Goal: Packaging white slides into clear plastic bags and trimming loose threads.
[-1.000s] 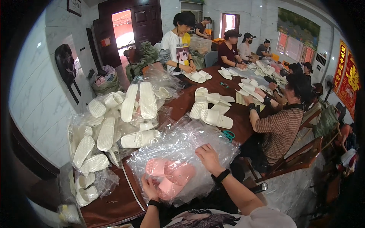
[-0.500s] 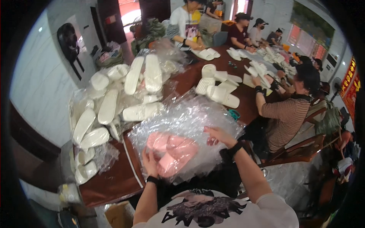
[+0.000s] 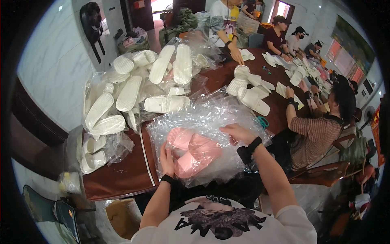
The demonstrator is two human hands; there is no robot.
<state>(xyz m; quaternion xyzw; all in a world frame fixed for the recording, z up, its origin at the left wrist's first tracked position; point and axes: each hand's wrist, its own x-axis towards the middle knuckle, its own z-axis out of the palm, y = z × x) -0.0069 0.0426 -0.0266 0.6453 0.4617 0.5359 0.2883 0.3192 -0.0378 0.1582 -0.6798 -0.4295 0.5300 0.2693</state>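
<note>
A pair of pink slippers (image 3: 199,156) lies in a clear plastic bag, on top of a spread of clear plastic bags (image 3: 215,110) at the near edge of the table. Against the left side of the pink pair rests my left hand (image 3: 166,160), its fingers stretched out along the film. My right hand (image 3: 239,134) is over the bags to the right of the slippers, its fingers curled in. What those fingers grip, if anything, is too small to make out.
White slippers in plastic (image 3: 130,93) are heaped on the left of the brown table (image 3: 115,183). Loose white slippers (image 3: 250,91) and teal-handled scissors (image 3: 263,122) lie beyond the bags. A co-worker in a striped top (image 3: 313,138) sits on the right; another person (image 3: 223,24) stands across the table.
The whole view has shifted, so the table sits further right and higher. My right hand's fingers have curled in more. The person across has reached an arm toward the loose white slippers.
</note>
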